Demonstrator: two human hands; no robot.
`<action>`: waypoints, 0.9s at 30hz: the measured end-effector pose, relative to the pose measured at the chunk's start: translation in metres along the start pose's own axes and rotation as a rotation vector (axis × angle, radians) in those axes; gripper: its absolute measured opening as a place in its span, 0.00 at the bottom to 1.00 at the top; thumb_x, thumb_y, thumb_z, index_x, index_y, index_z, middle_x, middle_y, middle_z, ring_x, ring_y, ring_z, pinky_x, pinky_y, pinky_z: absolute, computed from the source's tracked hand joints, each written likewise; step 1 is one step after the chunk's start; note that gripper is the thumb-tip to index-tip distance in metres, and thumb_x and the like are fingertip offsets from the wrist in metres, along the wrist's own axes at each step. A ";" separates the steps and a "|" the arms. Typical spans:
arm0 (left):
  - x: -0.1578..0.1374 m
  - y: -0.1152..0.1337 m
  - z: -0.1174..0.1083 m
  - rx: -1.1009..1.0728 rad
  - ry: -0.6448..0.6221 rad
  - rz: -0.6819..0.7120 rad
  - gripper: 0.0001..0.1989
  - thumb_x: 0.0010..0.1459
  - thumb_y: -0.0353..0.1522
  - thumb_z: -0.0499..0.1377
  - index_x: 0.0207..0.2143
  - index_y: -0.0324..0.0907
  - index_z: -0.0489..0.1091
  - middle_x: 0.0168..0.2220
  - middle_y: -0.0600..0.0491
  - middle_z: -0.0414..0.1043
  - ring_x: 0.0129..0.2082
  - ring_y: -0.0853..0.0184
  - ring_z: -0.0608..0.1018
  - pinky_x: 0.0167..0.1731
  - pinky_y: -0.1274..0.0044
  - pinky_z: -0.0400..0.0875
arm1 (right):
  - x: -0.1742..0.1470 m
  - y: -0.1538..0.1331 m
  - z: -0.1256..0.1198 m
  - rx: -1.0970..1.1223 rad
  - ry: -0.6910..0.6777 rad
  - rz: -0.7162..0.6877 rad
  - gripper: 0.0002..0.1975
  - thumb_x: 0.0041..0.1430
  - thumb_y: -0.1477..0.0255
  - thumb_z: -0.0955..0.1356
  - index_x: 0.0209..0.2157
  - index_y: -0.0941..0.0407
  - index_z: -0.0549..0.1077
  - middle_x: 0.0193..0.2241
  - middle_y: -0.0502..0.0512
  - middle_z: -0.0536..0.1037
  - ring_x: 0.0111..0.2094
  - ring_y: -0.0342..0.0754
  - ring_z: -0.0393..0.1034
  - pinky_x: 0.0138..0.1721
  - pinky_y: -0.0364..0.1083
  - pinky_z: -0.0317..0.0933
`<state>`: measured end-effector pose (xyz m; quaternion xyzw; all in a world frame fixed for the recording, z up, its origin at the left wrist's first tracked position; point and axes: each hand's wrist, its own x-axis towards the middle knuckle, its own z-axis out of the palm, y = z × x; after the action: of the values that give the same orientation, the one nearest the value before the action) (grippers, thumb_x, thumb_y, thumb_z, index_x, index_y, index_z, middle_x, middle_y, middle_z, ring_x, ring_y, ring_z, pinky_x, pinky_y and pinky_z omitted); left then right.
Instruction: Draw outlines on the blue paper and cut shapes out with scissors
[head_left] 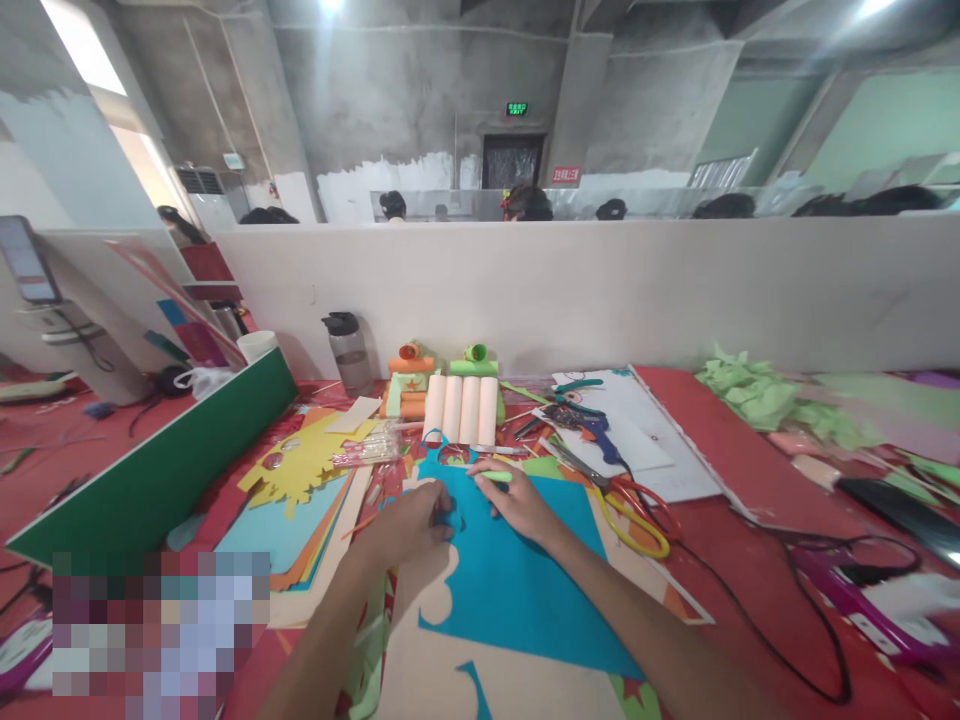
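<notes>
Blue paper sheet [517, 590] with cut, wavy edges lies midway along the counter [727, 600], toward the near edge, on top of cream sheets [420, 680]. The right hand [512, 502] has its fingers closed round a short pale-green pen-like tool [496, 477] above the sheet's far part. The left hand [412, 520] is curled with its fingers pointing down beside a small blue scrap at the sheet's left margin; whether it grips that scrap, I cannot tell. At the counter's back edge, near the white partition [600, 290], stands a see-through bottle [349, 360] with a dark lid; it seems to hold some liquid, but the level is unclear. Farther left, behind a green board [172, 460], is a white cup [257, 345], its inside hidden. A clear plastic packet [369, 446] with thin sticks in it lies by a yellow paper cutout [296, 470]. Four cream tubes [461, 408] stand side by side near the back edge, in front of orange and green paper rolls [474, 367]. Yellow-handled scissors [649, 530] rest right of the sheet.
</notes>
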<state>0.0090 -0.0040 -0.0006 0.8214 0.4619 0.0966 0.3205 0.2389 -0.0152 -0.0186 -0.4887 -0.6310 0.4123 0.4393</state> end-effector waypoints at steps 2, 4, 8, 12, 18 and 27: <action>0.000 0.001 0.000 -0.039 -0.017 0.020 0.13 0.56 0.34 0.60 0.44 0.44 0.65 0.37 0.54 0.74 0.34 0.66 0.75 0.33 0.76 0.65 | 0.000 0.000 0.000 -0.002 -0.003 -0.002 0.16 0.66 0.58 0.66 0.45 0.52 0.78 0.43 0.53 0.79 0.21 0.39 0.68 0.23 0.41 0.66; 0.000 0.003 -0.002 -0.094 -0.017 0.057 0.14 0.56 0.34 0.59 0.45 0.45 0.65 0.36 0.55 0.73 0.33 0.67 0.74 0.32 0.76 0.65 | 0.000 0.001 0.000 -0.003 -0.005 -0.004 0.15 0.66 0.58 0.66 0.45 0.52 0.78 0.43 0.53 0.79 0.21 0.39 0.68 0.23 0.41 0.66; -0.001 0.005 -0.018 -0.130 0.129 0.068 0.11 0.60 0.36 0.55 0.45 0.45 0.66 0.37 0.54 0.72 0.32 0.68 0.73 0.33 0.76 0.66 | 0.001 0.004 0.000 0.009 -0.012 -0.016 0.16 0.66 0.57 0.66 0.45 0.53 0.77 0.44 0.54 0.78 0.22 0.39 0.68 0.23 0.42 0.67; -0.003 -0.006 -0.038 -0.074 0.375 -0.069 0.11 0.64 0.37 0.50 0.40 0.43 0.68 0.33 0.53 0.73 0.32 0.66 0.73 0.35 0.75 0.67 | 0.000 0.006 0.000 0.020 -0.025 -0.014 0.17 0.66 0.56 0.66 0.45 0.53 0.77 0.46 0.54 0.78 0.23 0.39 0.69 0.23 0.41 0.67; -0.009 -0.029 -0.051 0.201 0.411 -0.381 0.15 0.65 0.33 0.47 0.46 0.45 0.72 0.41 0.48 0.80 0.41 0.59 0.79 0.38 0.73 0.67 | 0.000 0.005 -0.001 0.015 -0.025 0.018 0.16 0.65 0.56 0.67 0.45 0.53 0.77 0.47 0.54 0.77 0.22 0.38 0.69 0.23 0.41 0.67; -0.022 -0.021 -0.060 0.290 0.393 -0.567 0.12 0.65 0.36 0.49 0.43 0.46 0.70 0.44 0.47 0.80 0.44 0.56 0.80 0.36 0.73 0.66 | 0.000 0.001 -0.001 0.030 -0.017 0.017 0.16 0.64 0.57 0.67 0.44 0.53 0.78 0.44 0.54 0.78 0.21 0.39 0.68 0.23 0.41 0.66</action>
<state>-0.0449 0.0123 0.0366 0.6633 0.7327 0.0933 0.1199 0.2400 -0.0153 -0.0194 -0.4839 -0.6241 0.4297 0.4378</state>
